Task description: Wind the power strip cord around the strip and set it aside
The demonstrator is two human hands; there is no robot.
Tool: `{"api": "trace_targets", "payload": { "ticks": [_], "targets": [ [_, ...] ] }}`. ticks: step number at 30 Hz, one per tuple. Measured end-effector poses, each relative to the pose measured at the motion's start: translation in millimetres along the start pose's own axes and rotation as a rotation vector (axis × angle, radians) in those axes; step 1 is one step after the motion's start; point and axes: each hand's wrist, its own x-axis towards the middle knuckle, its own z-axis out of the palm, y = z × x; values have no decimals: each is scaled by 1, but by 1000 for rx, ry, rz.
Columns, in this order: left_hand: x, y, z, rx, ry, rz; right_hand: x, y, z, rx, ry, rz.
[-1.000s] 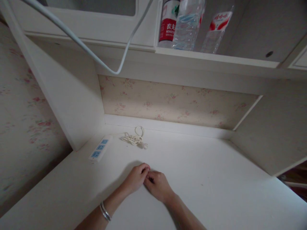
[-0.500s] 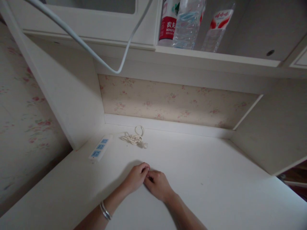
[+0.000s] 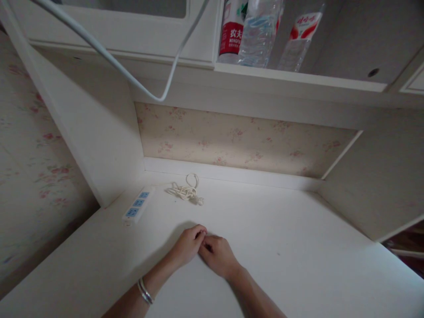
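My left hand (image 3: 189, 244) and my right hand (image 3: 219, 255) rest together on the white desktop (image 3: 311, 274), their curled fingers touching. Both are closed, and nothing shows in either one. Silver bangles (image 3: 145, 291) circle my left wrist. Beyond the hands lies a loosely bundled white cord (image 3: 186, 191) with a plug at its near end. To its left, a white power strip (image 3: 137, 205) with blue socket faces lies at a slant.
A shelf (image 3: 298, 77) overhangs the desk, holding a red-labelled bottle (image 3: 231, 37) and clear plastic bottles (image 3: 257, 39). A pale bent cable or rod (image 3: 132, 79) hangs across the upper left. Side panels (image 3: 96, 132) flank the desk.
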Motion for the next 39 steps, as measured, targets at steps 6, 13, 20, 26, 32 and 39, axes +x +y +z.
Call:
{"api": "trace_targets", "payload": {
  "ticks": [6, 13, 20, 26, 32, 39],
  "targets": [
    [1, -1, 0, -5, 6, -2, 0, -1, -1, 16, 2, 2],
    [0, 0, 1, -18, 5, 0, 0, -2, -2, 4, -9, 13],
    [0, 1, 0, -31, 13, 4, 1, -2, -3, 16, -10, 12],
    [0, 1, 0, -14, 16, 6, 0, 1, 0, 36, -5, 1],
    [1, 3, -2, -46, 38, -6, 1, 3, -2, 134, -22, 12],
    [4, -1, -1, -286, 141, -132, 9, 8, 3, 714, 200, 254]
  ]
}}
